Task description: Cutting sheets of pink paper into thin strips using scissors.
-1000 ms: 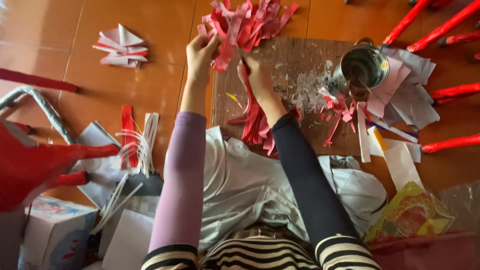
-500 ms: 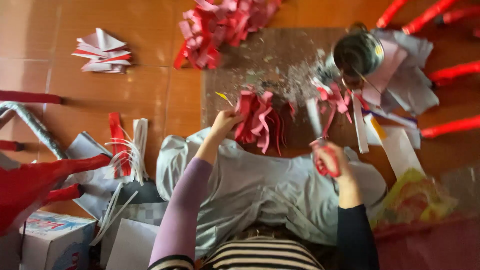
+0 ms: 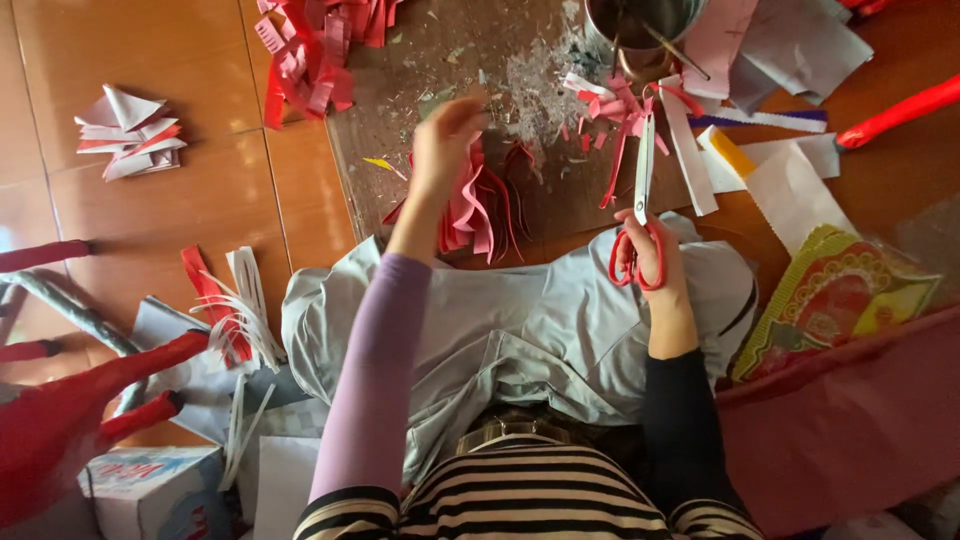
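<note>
My left hand (image 3: pixel 443 150) reaches over a bunch of pink and red cut paper strips (image 3: pixel 478 205) lying on a brown board (image 3: pixel 420 70), fingers on the strips' top edge. My right hand (image 3: pixel 645 255) grips red-handled scissors (image 3: pixel 642 200), blades pointing away toward loose pink strips (image 3: pixel 615 100). A grey cloth (image 3: pixel 520 320) covers my lap below both hands.
A heap of red fringed paper (image 3: pixel 310 50) lies at the board's far left. A metal pot (image 3: pixel 640 25) stands at the top. Folded paper pieces (image 3: pixel 130 135), white strips (image 3: pixel 240 310), red sticks (image 3: pixel 895 110), a colourful printed packet (image 3: pixel 840 300) and a box (image 3: pixel 150 485) lie around.
The view has shifted closer. My right hand lifted the scissors up from the lap, blades now pointing forward. My left hand moved onto the top of the pink strip bunch.
</note>
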